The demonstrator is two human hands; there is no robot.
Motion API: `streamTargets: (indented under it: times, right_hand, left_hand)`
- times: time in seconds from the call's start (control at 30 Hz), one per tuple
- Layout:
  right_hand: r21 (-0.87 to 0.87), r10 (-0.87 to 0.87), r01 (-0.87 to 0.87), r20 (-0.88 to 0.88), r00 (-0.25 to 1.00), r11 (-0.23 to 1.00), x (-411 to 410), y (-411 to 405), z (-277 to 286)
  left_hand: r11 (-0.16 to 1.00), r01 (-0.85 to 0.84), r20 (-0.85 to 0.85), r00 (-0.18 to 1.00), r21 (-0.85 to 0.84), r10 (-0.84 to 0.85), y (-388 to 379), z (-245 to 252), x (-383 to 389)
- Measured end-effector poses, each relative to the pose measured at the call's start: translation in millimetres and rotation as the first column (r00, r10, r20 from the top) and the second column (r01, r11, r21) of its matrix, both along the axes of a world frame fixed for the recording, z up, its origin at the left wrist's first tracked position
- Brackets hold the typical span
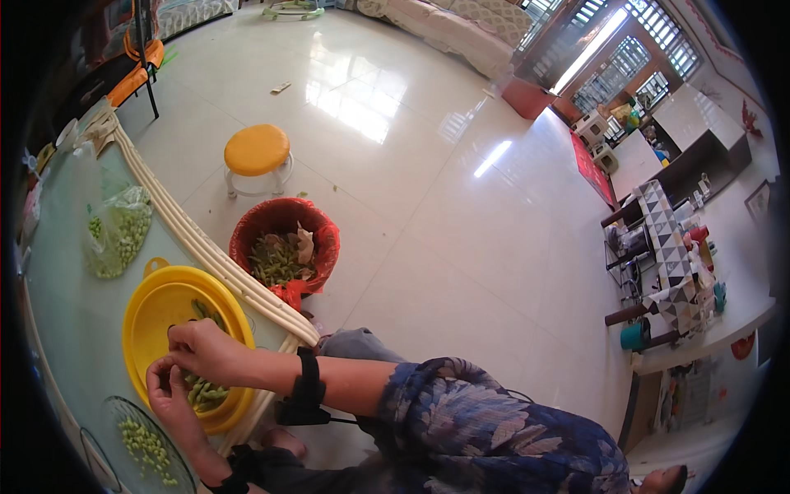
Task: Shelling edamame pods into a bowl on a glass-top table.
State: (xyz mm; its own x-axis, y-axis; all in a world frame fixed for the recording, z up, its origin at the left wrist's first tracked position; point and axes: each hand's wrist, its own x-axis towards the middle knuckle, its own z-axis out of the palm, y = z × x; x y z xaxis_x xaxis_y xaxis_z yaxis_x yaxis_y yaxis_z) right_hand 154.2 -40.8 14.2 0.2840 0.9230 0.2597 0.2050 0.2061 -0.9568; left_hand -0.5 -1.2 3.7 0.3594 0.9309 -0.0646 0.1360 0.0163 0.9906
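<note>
Over a yellow plastic basin (143, 296), my right hand (213, 352) and my left hand (170, 395) come together, fingertips bent and close to each other. Whatever may be between the fingers is too small or hidden to make out. Green bean pods (207, 395) lie in the basin, partly behind my hands and wrist. Below my left hand, a clear glass dish (126, 407) holds shelled green beans (145, 447). Farther along the glass-topped table (55, 247) rests a clear plastic bag (126, 228) of more green beans.
Beside the table's ribbed edge (203, 247), a bin lined with a red bag (324, 228) contains empty-looking pods and scraps. A stool with an orange seat (257, 150) stands beyond it on the tiled floor (419, 265). Part of another person (663, 480) shows at bottom right.
</note>
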Motion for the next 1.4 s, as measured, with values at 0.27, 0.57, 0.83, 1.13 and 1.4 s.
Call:
streamTargets:
  times: [0.27,0.57,0.83,1.13,1.4]
  right_hand:
    - [-0.208,0.065,-0.186,-0.479,0.876,0.960,3.6,-8.2,12.0]
    - [-0.144,0.124,-0.181,-0.340,0.932,0.973,-3.2,3.7,-5.8]
    - [-0.306,0.276,-0.504,-0.560,0.781,0.808,10.5,-8.6,19.7]
    - [-0.218,0.324,-0.631,-0.709,0.627,0.745,13.1,-13.5,26.9]
    - [-0.227,0.290,-0.609,-0.721,0.630,0.760,14.8,-12.7,29.1]
  left_hand:
    - [0.994,-0.018,0.032,0.999,0.108,0.015,-5.1,4.9,0.5]
    - [0.894,-0.047,-0.156,0.979,0.446,0.129,-17.2,21.8,4.1]
    - [0.786,0.022,-0.154,0.984,0.617,0.094,-13.1,36.3,8.3]
    - [0.764,0.021,-0.124,0.989,0.644,0.077,-16.1,35.0,2.2]
    - [0.744,0.044,-0.131,0.990,0.666,0.059,-13.9,33.8,3.3]
